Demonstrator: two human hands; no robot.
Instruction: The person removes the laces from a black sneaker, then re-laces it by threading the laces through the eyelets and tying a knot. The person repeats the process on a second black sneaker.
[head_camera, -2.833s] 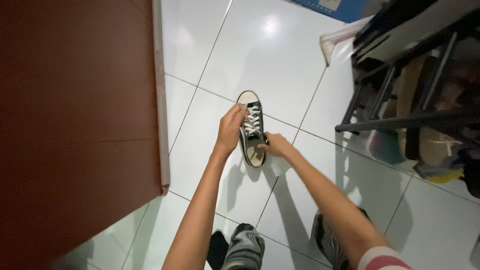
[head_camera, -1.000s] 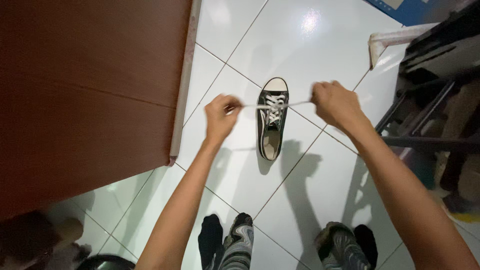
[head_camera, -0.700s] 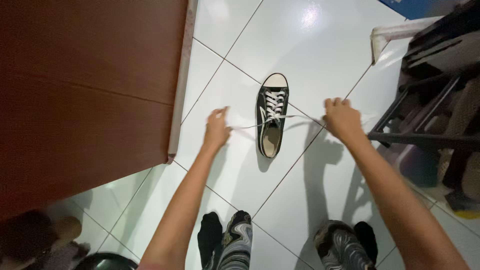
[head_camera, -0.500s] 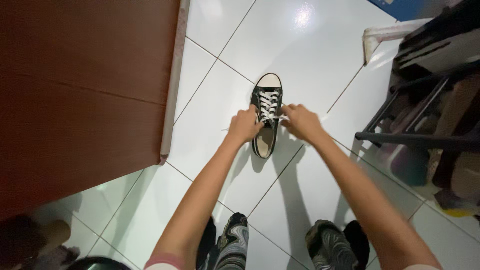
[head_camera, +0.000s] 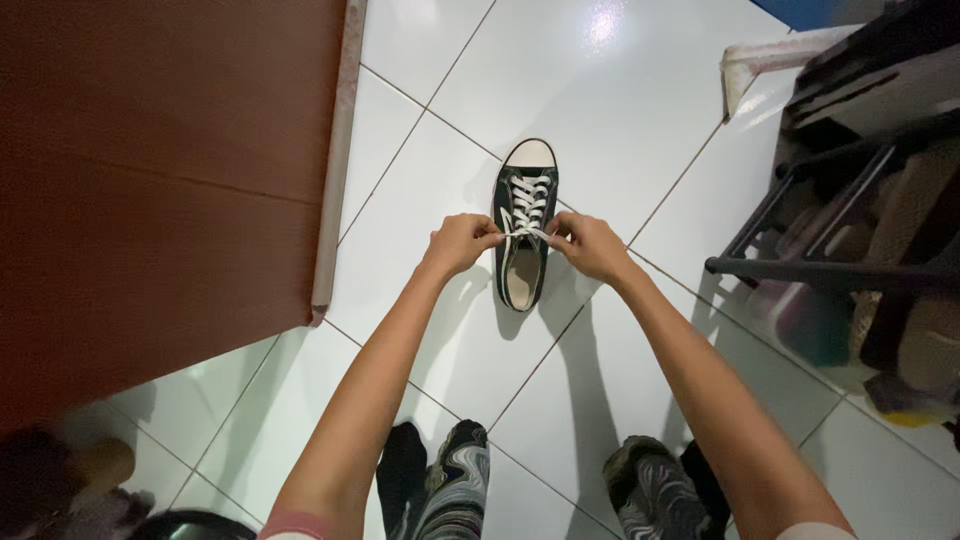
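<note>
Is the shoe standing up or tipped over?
Standing up. The black sneaker sits flat on the white floor, opening and white laces facing up, both hands pinching the laces.

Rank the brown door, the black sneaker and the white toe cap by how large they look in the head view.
1. Brown door, largest, though nearer the camera.
2. Black sneaker.
3. White toe cap, smallest, being one part of the sneaker.

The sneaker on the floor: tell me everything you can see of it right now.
The sneaker is a low-top in dark, canvas-looking fabric with a white rubber toe cap, white sole edge and a pale insole. It lies upright on the white tiled floor, toe pointing away from the person, opening empty. White laces criss-cross the front. The left hand and right hand pinch the lace ends at its sides.
</note>
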